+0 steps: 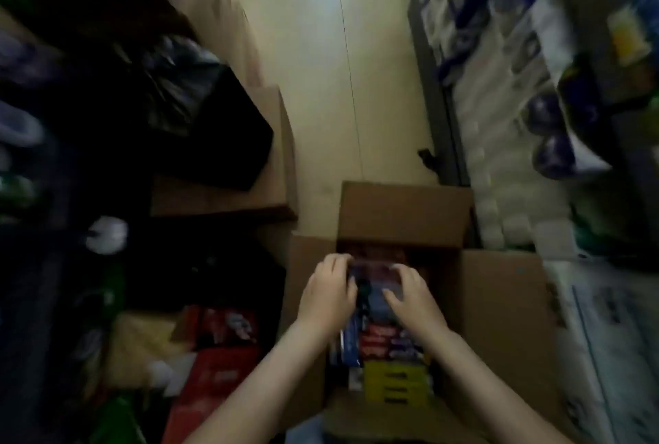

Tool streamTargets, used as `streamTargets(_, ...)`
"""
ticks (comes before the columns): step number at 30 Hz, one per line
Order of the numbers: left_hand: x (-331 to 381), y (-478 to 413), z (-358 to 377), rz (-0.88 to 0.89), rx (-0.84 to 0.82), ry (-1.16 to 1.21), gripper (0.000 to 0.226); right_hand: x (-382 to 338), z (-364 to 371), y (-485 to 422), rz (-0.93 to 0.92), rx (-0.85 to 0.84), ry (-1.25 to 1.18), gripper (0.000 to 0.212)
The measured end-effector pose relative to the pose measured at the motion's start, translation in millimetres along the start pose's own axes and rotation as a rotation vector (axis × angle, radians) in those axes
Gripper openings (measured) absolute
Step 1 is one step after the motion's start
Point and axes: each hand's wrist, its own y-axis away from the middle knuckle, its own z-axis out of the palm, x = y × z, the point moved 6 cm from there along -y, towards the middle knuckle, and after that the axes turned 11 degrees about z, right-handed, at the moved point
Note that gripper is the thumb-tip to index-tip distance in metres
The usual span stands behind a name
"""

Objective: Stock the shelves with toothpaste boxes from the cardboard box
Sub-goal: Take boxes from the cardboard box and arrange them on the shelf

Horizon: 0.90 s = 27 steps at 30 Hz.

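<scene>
Several red packs (221, 329) lie on the dim lower shelving at your far left, just beside the cardboard box (499, 308), which stands open on the aisle floor. Your left hand (326, 288) curls round the left side of a bundle of toothpaste boxes (372, 277) at the top of the box's load. Your right hand (410, 292) curls over the bundle's right side, so you grip it from both sides. The view is smeared, and how many boxes make up the bundle cannot be told. Under your wrists, red and blue cartons (378, 338) and a row of yellow cartons (396, 379) lie in the box. White paper packs (513, 144) fill the shelving at far right.

You are holding the bundle by side pressure alone, so the middle boxes will likely slip out and drop back if your squeeze eases as you lift. The upright far flap stands close to your fingertips and could catch the bundle. The left shelving is dark, so you may misjudge its edge when setting boxes down.
</scene>
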Motion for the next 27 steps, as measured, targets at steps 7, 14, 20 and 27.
streamTargets(7, -64.9, -64.1, 212.4, -0.072, -0.345, -0.168, 0.053, 184.8, 72.3, -95.5, 0.269, -0.042, -0.08, 0.062)
streamTargets(14, -132.4, -111.9, 299.4, -0.169, -0.274, -0.293, 0.064, 202.7, 127.3, -208.1, 0.204, 0.06, -0.072, 0.071)
streamTargets(20, -156.4, -137.5, 323.4, -0.14, -0.244, -0.304, 0.07, 169.1, 130.9, -298.2, 0.176, 0.049, -0.521, 0.097)
streamTargets(27, -151.1, -140.4, 309.3, -0.057, -0.143, -0.4, 0.059, 184.0, 124.1, -315.1, 0.233, 0.041, -0.106, 0.092)
